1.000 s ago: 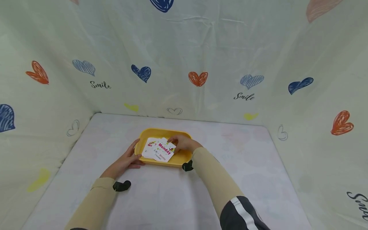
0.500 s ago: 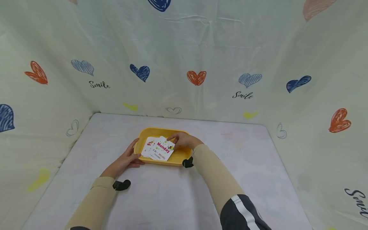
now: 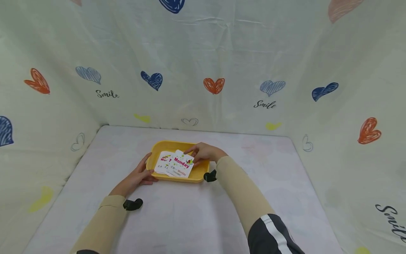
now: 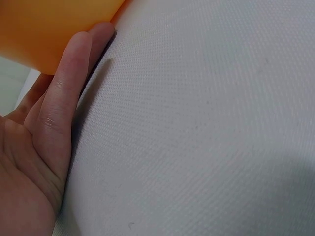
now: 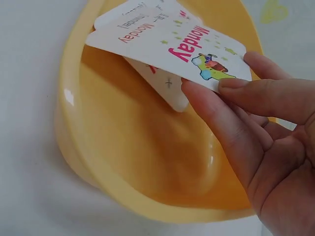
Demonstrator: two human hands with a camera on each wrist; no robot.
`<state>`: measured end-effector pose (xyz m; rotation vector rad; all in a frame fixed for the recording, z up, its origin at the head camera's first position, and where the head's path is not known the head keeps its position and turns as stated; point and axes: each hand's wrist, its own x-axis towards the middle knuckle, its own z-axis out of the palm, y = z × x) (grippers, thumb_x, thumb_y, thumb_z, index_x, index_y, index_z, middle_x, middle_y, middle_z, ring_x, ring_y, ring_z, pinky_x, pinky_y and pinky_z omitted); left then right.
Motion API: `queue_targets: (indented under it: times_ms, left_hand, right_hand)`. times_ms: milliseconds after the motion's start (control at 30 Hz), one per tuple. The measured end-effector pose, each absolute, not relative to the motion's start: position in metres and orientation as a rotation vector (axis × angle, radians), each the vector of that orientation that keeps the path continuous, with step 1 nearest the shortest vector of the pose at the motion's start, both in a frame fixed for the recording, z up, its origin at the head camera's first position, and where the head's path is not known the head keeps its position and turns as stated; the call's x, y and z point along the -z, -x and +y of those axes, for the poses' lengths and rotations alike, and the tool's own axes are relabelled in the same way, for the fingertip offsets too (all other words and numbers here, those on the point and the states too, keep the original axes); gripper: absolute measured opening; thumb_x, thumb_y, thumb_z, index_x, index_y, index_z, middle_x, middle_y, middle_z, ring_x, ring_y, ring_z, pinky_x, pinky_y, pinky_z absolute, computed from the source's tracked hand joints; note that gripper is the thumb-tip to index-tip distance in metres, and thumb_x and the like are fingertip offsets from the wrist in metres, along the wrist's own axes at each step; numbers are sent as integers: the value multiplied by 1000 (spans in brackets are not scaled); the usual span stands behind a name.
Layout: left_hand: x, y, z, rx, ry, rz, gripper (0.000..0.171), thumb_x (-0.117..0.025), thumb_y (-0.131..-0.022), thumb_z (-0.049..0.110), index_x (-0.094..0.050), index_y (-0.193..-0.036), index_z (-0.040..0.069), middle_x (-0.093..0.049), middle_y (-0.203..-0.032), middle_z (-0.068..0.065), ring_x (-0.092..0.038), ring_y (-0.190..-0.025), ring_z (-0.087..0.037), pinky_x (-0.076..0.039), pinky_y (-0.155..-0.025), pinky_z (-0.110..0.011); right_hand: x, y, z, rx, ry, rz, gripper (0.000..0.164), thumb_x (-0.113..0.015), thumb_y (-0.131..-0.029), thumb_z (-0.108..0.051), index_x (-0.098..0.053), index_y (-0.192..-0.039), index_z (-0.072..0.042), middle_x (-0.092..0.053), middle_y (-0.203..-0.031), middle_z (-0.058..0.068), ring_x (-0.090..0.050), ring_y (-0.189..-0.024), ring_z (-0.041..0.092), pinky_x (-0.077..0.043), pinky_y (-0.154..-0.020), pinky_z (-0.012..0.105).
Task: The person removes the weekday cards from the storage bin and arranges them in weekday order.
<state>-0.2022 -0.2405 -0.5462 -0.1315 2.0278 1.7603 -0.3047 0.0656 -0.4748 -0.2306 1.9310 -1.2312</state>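
Observation:
My right hand (image 3: 205, 152) pinches a white "Monday" flash card (image 5: 167, 49) by its corner, thumb on top and fingers beneath. In the right wrist view this card tilts over the yellow tray (image 5: 74, 128), with other white cards (image 5: 162, 88) under it. "We" and "T" show on the cards (image 3: 162, 162) to its left in the head view. My left hand (image 3: 139, 176) rests against the tray's left end. Its fingers (image 4: 71, 69) lie straight along the tray's outer wall (image 4: 39, 34) in the left wrist view, close to the table.
The tray sits toward the back of a pale, cloth-covered table (image 3: 184, 218). A whitish curtain (image 3: 187, 60) printed with hearts and "Smile" stands behind the table and along both sides. Dark cameras hang at the wrists, near the table surface.
My right hand has lifted slightly and shifted right, drawing the "Monday" card a little to the right; more of the cards beneath shows. My left hand stays at the tray's end.

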Motion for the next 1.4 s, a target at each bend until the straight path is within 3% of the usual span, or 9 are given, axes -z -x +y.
queue_targets:
  times_ms: [233, 633, 767, 933, 1100, 1400]
  left_hand:
    - [550, 203, -243, -1779, 126, 2016, 79, -53, -100, 20, 0, -156, 40, -26, -150, -22, -68, -96, -30, -55, -80, -35]
    - [550, 204, -243, -1784, 142, 2017, 79, -53, -100, 21, -1, -156, 41, -26, -151, -21, -68, -95, -29, -55, -78, -33]
    - [550, 204, -243, -1777, 124, 2030, 79, -53, -100, 22, 0, -156, 40, -25, -151, -22, -68, -95, -30, -55, -78, -33]
    - [550, 205, -242, -1771, 139, 2030, 80, -55, -100, 23, -1, -155, 42, -26, -151, -21, -68, -94, -30, -55, -77, -33]
    - [550, 207, -240, -1769, 175, 2032, 80, -55, -99, 22, -2, -155, 42, -30, -149, -20, -69, -91, -30, -56, -75, -33]
    - [548, 208, -238, -1768, 195, 2033, 82, -56, -98, 21, -1, -155, 42, -29, -150, -20, -69, -90, -30, -56, -75, -34]
  right_hand:
    - [463, 313, 76, 1225, 282, 1941, 43, -65, -86, 10, -70, -121, -13, -56, -102, 14, -62, -75, 21, -56, -77, 31]
    - [439, 319, 103, 1220, 328, 1978, 36, -65, -86, 10, -70, -117, -8, -56, -121, 10, -60, -92, 23, -55, -82, 33]
    - [440, 318, 115, 1237, 300, 1967, 35, -65, -87, 9, -70, -119, -7, -59, -119, 11, -62, -92, 22, -55, -81, 33]
    - [445, 318, 131, 1294, 281, 1954, 35, -62, -88, 10, -68, -120, -3, -61, -113, 15, -65, -91, 21, -54, -85, 38]
    - [450, 318, 147, 1342, 281, 1955, 34, -61, -90, 8, -66, -122, -1, -63, -119, 13, -65, -95, 22, -48, -93, 47]
    - [451, 312, 172, 1392, 191, 1966, 37, -61, -92, 4, -65, -127, -6, -55, -133, 9, -59, -102, 29, -56, -79, 40]
